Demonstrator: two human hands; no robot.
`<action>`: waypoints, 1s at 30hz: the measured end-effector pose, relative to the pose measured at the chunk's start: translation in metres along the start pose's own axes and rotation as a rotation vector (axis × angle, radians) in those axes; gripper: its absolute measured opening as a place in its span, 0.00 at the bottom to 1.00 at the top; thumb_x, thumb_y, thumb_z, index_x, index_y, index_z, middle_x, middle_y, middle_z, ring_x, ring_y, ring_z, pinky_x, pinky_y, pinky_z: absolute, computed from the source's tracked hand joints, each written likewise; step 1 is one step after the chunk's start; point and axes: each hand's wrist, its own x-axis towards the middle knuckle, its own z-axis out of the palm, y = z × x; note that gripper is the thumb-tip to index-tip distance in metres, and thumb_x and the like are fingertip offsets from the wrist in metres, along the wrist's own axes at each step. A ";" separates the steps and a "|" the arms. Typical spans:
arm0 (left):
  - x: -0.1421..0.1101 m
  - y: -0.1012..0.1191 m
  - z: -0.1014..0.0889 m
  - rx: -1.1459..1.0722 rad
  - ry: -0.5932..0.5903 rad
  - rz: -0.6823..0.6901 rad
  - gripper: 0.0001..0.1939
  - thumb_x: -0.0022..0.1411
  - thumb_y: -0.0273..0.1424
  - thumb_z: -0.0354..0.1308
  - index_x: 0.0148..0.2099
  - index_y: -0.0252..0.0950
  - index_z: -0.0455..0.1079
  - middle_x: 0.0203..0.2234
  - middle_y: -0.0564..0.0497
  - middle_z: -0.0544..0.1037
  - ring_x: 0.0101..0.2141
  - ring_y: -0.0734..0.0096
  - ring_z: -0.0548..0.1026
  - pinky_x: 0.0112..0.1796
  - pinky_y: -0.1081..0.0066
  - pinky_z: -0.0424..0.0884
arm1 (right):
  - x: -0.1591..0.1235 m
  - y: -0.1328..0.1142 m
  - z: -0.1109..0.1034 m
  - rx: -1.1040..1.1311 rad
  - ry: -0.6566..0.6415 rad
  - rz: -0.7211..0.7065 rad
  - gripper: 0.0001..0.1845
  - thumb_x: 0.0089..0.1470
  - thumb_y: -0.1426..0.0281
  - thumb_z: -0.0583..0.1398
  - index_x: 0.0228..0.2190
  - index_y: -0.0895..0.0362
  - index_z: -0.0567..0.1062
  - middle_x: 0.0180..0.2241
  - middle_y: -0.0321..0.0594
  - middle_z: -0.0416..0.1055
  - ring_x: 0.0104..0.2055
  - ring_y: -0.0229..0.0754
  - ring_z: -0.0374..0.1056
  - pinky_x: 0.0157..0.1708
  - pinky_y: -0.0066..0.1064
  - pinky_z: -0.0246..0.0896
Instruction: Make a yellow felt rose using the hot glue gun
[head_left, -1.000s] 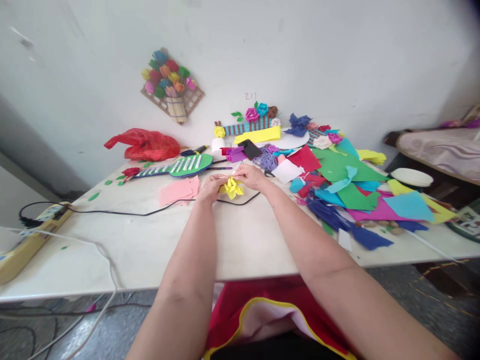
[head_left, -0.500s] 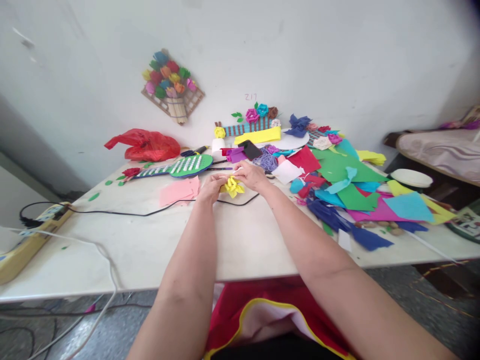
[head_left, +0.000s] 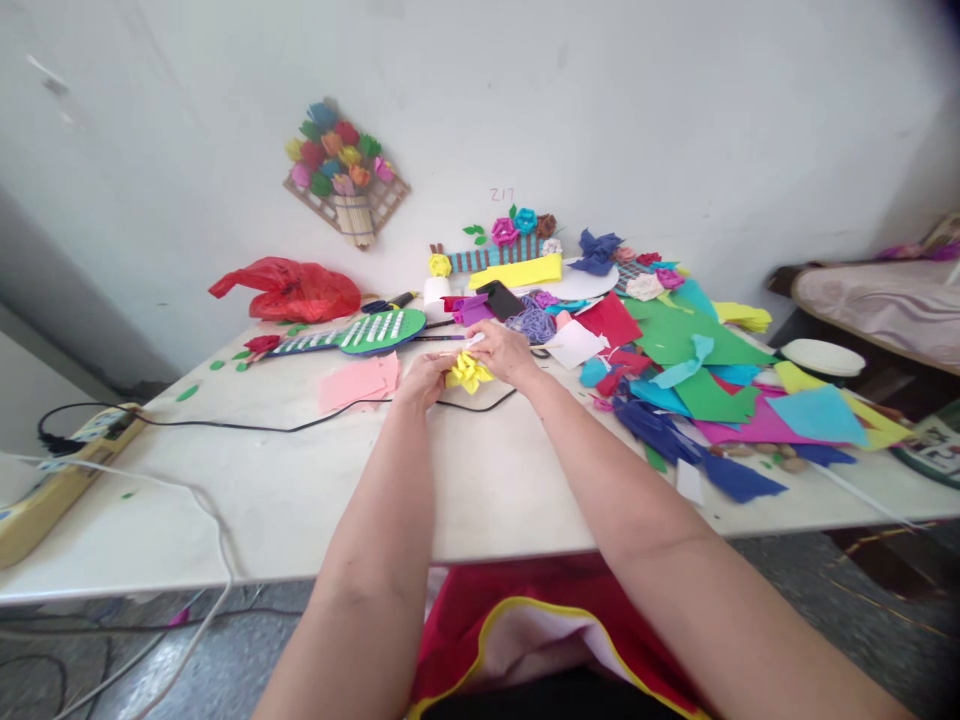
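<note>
Between my two hands, just above the table, is a yellow paper flower [head_left: 470, 373] with pointed folded petals. My left hand [head_left: 425, 381] pinches it from the left side, fingers closed. My right hand [head_left: 499, 352] is closed too, its fingertips pressed together at the flower's upper edge. A small white piece [head_left: 475, 340] shows at those right fingertips; its kind is too small to make out. Left of my left hand lie pink paper sheets [head_left: 358, 384]. A black cable [head_left: 480, 407] runs across the table below the flower.
A pile of coloured paper [head_left: 697, 325] covers the right side. Behind my hands lie a black phone [head_left: 501, 299], purple string [head_left: 534, 322] and scissors [head_left: 388, 304]. A green guitar-shaped craft [head_left: 382, 331] and a red plastic bag [head_left: 292, 291] sit back left. A power strip [head_left: 71, 475] is far left.
The yellow flower has shifted slightly right and turned a little between my fingers. The white piece at my right fingertips shows more clearly. Both hands keep nearly the same place.
</note>
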 end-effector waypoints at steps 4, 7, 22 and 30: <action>-0.001 0.001 0.003 -0.019 0.030 -0.006 0.10 0.40 0.26 0.73 0.26 0.30 0.75 0.23 0.44 0.79 0.36 0.56 0.80 0.38 0.64 0.76 | 0.001 0.004 0.003 0.019 0.023 -0.018 0.10 0.56 0.71 0.60 0.32 0.52 0.83 0.50 0.38 0.75 0.48 0.44 0.72 0.42 0.33 0.64; -0.002 0.003 0.004 -0.026 0.044 -0.015 0.09 0.40 0.25 0.72 0.25 0.29 0.75 0.23 0.44 0.80 0.37 0.56 0.80 0.39 0.64 0.76 | 0.002 0.006 0.007 0.030 0.049 -0.042 0.10 0.55 0.72 0.60 0.31 0.52 0.83 0.51 0.38 0.75 0.48 0.44 0.71 0.43 0.33 0.64; 0.000 0.001 0.002 0.003 0.000 0.027 0.12 0.40 0.31 0.74 0.25 0.31 0.75 0.22 0.44 0.80 0.35 0.56 0.80 0.36 0.64 0.76 | 0.000 -0.003 0.002 -0.038 0.037 -0.060 0.11 0.57 0.71 0.58 0.31 0.54 0.82 0.53 0.42 0.73 0.47 0.46 0.67 0.43 0.34 0.64; 0.000 0.004 -0.003 0.047 -0.029 0.129 0.18 0.34 0.36 0.76 0.26 0.32 0.76 0.22 0.46 0.80 0.32 0.58 0.80 0.35 0.65 0.74 | -0.005 0.008 -0.001 -0.014 -0.002 0.038 0.18 0.58 0.68 0.58 0.48 0.52 0.80 0.54 0.41 0.72 0.45 0.43 0.71 0.43 0.33 0.65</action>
